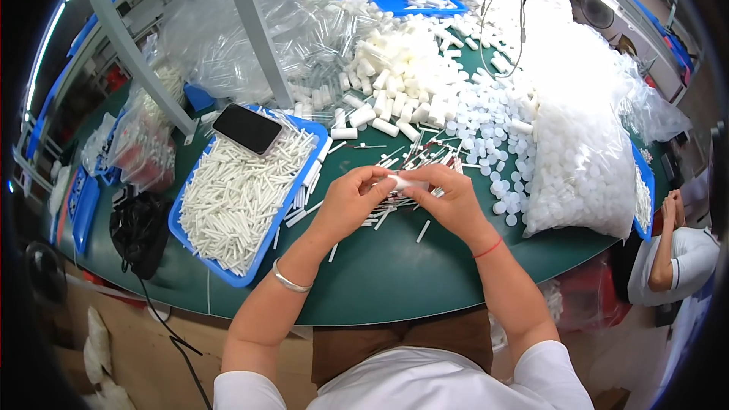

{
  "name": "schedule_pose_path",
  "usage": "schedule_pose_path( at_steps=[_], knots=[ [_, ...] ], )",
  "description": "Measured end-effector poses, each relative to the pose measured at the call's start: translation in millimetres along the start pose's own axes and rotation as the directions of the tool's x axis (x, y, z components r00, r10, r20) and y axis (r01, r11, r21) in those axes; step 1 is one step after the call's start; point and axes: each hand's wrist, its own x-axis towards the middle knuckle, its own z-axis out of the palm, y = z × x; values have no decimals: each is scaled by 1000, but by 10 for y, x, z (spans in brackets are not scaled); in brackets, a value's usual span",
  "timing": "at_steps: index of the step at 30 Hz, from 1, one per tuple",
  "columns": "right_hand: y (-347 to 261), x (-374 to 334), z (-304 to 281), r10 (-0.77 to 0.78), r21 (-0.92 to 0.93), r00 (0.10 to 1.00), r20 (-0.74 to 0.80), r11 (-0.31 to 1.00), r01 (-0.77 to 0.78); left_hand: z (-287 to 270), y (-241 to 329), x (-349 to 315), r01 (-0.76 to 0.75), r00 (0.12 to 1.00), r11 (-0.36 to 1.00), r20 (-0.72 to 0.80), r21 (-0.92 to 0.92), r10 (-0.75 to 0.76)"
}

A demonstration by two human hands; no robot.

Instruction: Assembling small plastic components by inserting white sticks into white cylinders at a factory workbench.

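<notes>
My left hand (351, 201) and my right hand (451, 199) meet over the middle of the green table. Both pinch a small white cylindrical piece (401, 181) between thumbs and fingers; its ends are partly covered. Under and behind my hands lies a loose pile of thin white sticks (386, 216), some with dark or reddish parts. Beyond it is a heap of thicker white plastic tubes (395, 95). Translucent round caps (490, 144) are scattered to the right of my right hand. To the left, a blue tray (176, 222) holds many short thin white rods (241, 201).
A dark phone (247, 129) rests on the rods. A bulging clear bag (581, 175) of white pieces stands right; a clear bag (220, 45) of tubes lies far left, near grey metal posts (254, 26). Co-workers sit at the far side and right. Wires (524, 0) hang overhead.
</notes>
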Motion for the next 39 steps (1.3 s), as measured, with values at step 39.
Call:
schedule_pose_path(
  at_steps=[39],
  knots=[
    [-66, -71, 139, 188, 698, 869, 457, 529, -482, 222, 157, -204, 183, 961, 953, 248, -241, -122]
  ],
)
